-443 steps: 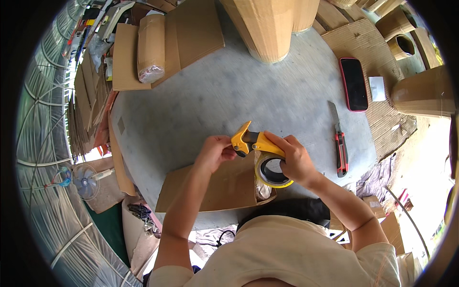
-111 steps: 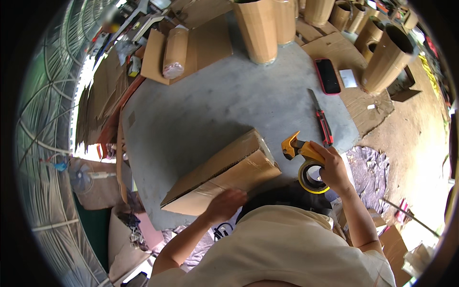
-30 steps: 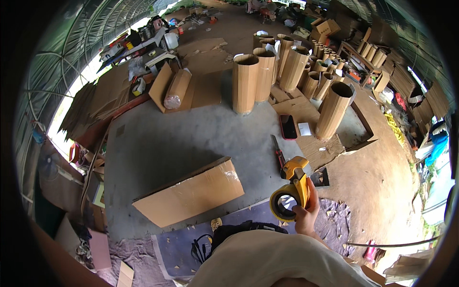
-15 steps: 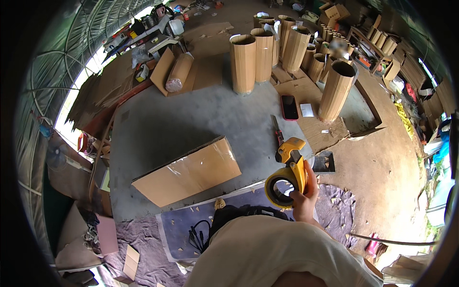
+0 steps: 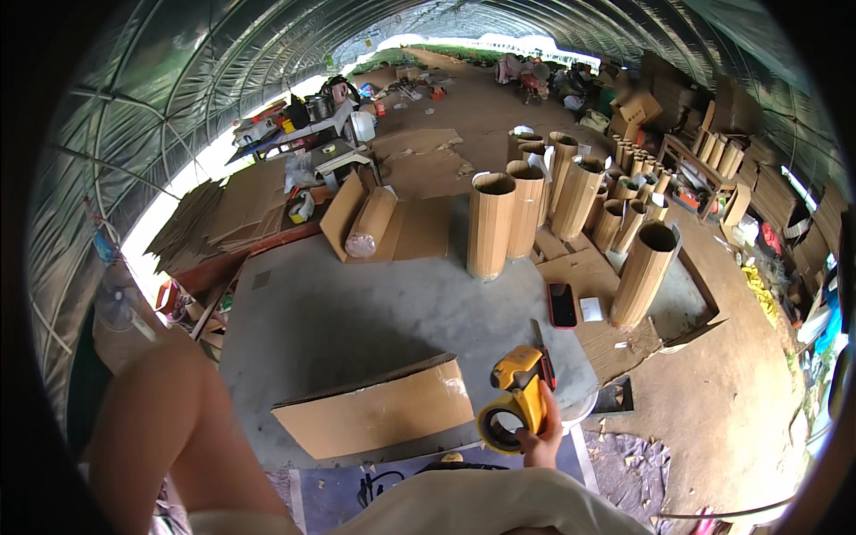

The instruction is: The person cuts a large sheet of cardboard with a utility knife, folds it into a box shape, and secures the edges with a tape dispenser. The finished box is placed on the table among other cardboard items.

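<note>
My right hand (image 5: 543, 439) is closed around a yellow tape dispenser (image 5: 529, 406) with a large roll in it, above the near right part of the grey table (image 5: 357, 312). Just behind the dispenser lies a utility knife (image 5: 546, 364), partly covered by it. To the left, near the front edge, rests a closed-looking cardboard box (image 5: 379, 412) with shiny tape at its right end. My left arm (image 5: 169, 392) is bent up at the lower left, elbow raised; the left hand itself is out of the picture.
A phone (image 5: 562, 305) and a white paper (image 5: 590, 309) lie at the table's right. Several tall cardboard tubes (image 5: 492, 232) stand at the back and right. A wrapped cardboard roll (image 5: 371, 223) lies at the back left on open cardboard. Flat cardboard sheets (image 5: 241, 201) are stacked farther left.
The view has tilted up, showing more of the tunnel beyond. My bent left arm has come into view at the lower left. My right hand still holds the tape dispenser, now overlapping the knife.
</note>
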`<action>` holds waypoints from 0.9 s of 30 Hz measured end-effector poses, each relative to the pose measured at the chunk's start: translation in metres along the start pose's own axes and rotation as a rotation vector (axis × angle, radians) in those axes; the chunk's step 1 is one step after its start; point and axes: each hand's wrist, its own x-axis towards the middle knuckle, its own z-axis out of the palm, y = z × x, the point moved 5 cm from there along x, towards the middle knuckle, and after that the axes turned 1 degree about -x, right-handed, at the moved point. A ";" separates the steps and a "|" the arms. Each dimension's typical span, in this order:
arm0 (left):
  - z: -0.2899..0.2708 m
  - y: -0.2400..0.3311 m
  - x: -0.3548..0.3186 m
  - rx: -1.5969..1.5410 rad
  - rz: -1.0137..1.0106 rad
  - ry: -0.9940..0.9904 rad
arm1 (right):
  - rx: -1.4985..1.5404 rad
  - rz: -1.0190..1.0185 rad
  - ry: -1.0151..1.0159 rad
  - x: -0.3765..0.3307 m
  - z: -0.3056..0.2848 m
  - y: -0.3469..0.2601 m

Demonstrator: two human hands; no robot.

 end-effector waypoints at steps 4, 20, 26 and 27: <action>0.111 -0.173 -0.179 -0.631 -1.206 -0.113 | -0.379 -0.251 0.080 0.019 0.013 0.007; 0.216 -0.191 -0.400 -1.354 -2.107 -0.583 | -1.025 -0.448 -0.063 0.031 0.104 0.032; 0.214 -0.222 -0.449 -1.706 -2.199 -0.520 | -1.304 -0.288 -0.135 -0.014 0.085 0.031; 0.217 -0.224 -0.451 -1.613 -2.176 -0.547 | -1.323 -0.277 -0.116 -0.013 0.087 0.033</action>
